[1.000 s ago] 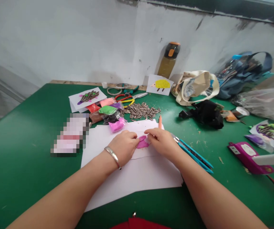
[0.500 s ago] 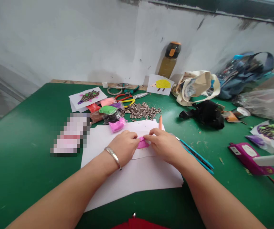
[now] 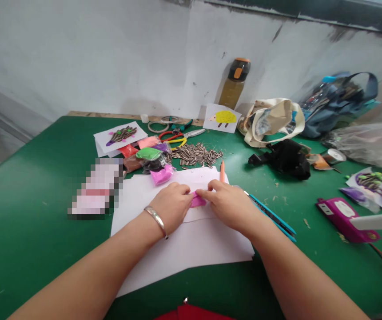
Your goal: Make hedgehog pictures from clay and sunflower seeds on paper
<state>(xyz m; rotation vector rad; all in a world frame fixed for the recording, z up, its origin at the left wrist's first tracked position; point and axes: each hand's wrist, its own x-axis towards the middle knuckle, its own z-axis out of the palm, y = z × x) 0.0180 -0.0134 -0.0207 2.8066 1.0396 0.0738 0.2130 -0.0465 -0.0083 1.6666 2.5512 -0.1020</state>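
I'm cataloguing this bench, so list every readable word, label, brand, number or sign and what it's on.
No text can be read anywhere.
Phone: pixelated, unreadable.
Bottle: any marks too faint to read.
Magenta device: white patches, no legible lettering.
Card: a drawing, no readable words.
Paper: no readable writing.

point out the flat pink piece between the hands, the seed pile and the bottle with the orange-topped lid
pink piece [image 3: 198,203], head view, its uncovered near part
seed pile [image 3: 196,155], head view, middle of the heap
bottle [image 3: 232,92], head view, its body below the lid
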